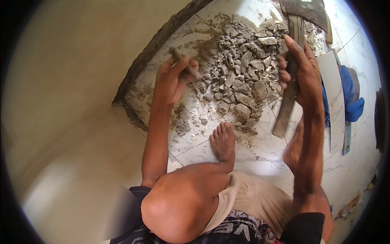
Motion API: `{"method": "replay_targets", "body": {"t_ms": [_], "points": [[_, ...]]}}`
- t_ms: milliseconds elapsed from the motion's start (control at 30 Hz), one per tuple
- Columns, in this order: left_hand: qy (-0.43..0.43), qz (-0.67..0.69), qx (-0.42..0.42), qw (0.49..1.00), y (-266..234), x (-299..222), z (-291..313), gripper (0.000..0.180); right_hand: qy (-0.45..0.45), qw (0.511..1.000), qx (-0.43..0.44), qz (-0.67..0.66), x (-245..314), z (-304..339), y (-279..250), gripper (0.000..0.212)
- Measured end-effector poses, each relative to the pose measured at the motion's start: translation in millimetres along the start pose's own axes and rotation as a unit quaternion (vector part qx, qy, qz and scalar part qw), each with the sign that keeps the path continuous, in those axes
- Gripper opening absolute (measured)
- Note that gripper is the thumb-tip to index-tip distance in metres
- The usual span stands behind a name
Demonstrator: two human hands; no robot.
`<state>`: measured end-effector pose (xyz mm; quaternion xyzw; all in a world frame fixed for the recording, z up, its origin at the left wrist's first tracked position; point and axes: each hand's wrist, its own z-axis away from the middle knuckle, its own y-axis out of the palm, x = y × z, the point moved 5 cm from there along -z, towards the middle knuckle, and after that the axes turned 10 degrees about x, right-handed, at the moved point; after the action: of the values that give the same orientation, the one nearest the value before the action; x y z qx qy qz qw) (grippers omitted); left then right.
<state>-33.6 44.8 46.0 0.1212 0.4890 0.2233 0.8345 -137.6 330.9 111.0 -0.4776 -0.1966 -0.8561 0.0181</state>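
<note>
My left hand (167, 83) is closed around a short, dusty chisel (196, 73), one end poking out above the fingers and the other below them. It is held close to the broken base of the wall. On the right, my right hand (306, 75) grips the wooden handle of a hatchet (296, 30). The hatchet's wide, dull metal head is uppermost, partly cut off by the picture's top edge, and its handle end hangs down over the tiles. Between my hands lies a heap of broken grey rubble (243, 67).
A pale wall (73, 61) rises at the left, with a rough chipped channel (144, 61) along its base. Marbled white floor tiles (254, 147) carry dust and chips. At the right, a white board (333, 101) stands beside blue cloth (352, 95). My bare left foot (223, 140) borders the heap.
</note>
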Motion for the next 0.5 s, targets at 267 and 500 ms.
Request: {"method": "replay_targets", "body": {"t_ms": [267,500], "points": [[0.027,0.050,-0.020,0.998,3.1,11.1,-45.0,0.023,-0.002,0.991,0.035,-0.126,-94.4,3.3,66.3,0.028],[0.078,0.013,-0.025,0.997,29.5,-14.5,-82.7,0.026,0.018,0.982,0.013,-0.189,-136.8,-9.7,92.5,0.035]]}}
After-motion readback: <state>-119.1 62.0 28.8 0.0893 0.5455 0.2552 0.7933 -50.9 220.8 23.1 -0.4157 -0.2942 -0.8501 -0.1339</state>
